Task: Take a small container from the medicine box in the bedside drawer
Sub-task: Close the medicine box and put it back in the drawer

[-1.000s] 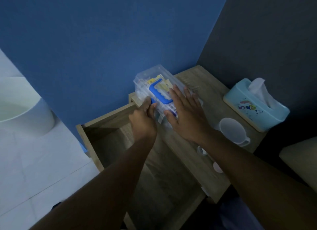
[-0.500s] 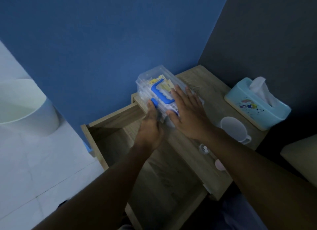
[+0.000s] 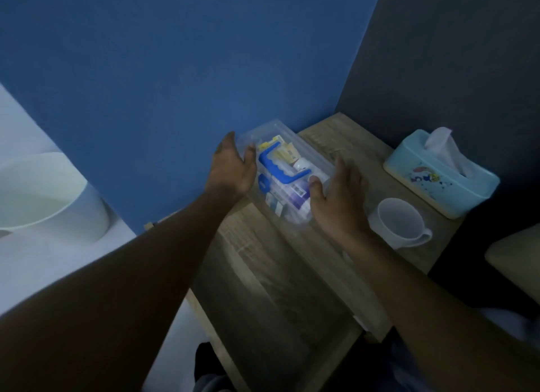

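Head view: medicine box [image 3: 285,172] on tabletop [image 3: 344,140], lid on.
Left hand [image 3: 230,168]: grip spread, steadying box.
Right hand [image 3: 339,196]: grip spread alongside.

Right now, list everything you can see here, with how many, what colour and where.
medicine box: one, clear with a blue handle, on the bedside table by the blue wall, lid shut
bedside table: one, wood-grain, in the corner
cup: one, white, right of the box
tissue box: one, light blue, far right of the table
bin: one, white, on the floor at left
left hand: on the box's left side
right hand: on the box's right side
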Tool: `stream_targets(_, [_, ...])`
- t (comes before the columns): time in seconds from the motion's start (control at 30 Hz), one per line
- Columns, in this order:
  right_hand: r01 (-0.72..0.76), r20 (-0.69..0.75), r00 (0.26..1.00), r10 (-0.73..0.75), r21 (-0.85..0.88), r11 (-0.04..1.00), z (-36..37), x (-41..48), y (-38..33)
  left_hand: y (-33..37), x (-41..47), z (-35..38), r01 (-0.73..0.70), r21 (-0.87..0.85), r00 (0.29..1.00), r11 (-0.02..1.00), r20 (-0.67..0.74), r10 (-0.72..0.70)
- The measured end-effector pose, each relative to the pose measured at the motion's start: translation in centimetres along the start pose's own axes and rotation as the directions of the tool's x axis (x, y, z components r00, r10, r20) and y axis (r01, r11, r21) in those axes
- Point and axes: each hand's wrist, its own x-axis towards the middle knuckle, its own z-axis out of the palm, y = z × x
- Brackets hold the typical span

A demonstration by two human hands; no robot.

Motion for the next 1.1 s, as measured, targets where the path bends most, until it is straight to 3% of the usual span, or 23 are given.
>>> stream_targets(0.17, [-0.274,-0.03,0.959,0.281,0.14,0.951,0.3,1.2,-0.4,0.4,2.8,0.7,0.078,0.084,0.992,0.993,0.09,-0.085])
stream_targets(0.33, [-0.481,0.134,0.877,0.462,0.225,0.847,0.2,1.6,-0.5,-0.1,3.4,0.8,0.123,0.099,0.981,0.987,0.135,-0.136])
stream_targets(0.53, [-0.497,0.29,0.865,0.409,0.386,0.777,-2.6,0.3,-0.2,0.2,1.5,-1.2,0.156,0.132,0.982,0.979,0.09,-0.169])
stream_targets(0.67, [-0.406,0.247,0.912,0.327,0.446,0.797,-3.5,-3.4,-0.3,0.5,-1.9,-3.6,0.142,0.127,0.987,0.982,0.054,-0.15])
stream_targets(0.87, [-0.408,0.277,0.912,0.301,0.572,0.711,-3.4,-9.7,-0.7,-0.5,-7.2,-7.3,0.207,0.185,0.975,0.961,0.045,-0.219])
stream_targets(1.1, [-0.459,0.376,0.881,0.287,0.532,0.712,-0.8,-17.0,1.9,-3.7,-13.3,-7.3,0.297,0.144,0.945,0.944,0.098,-0.313])
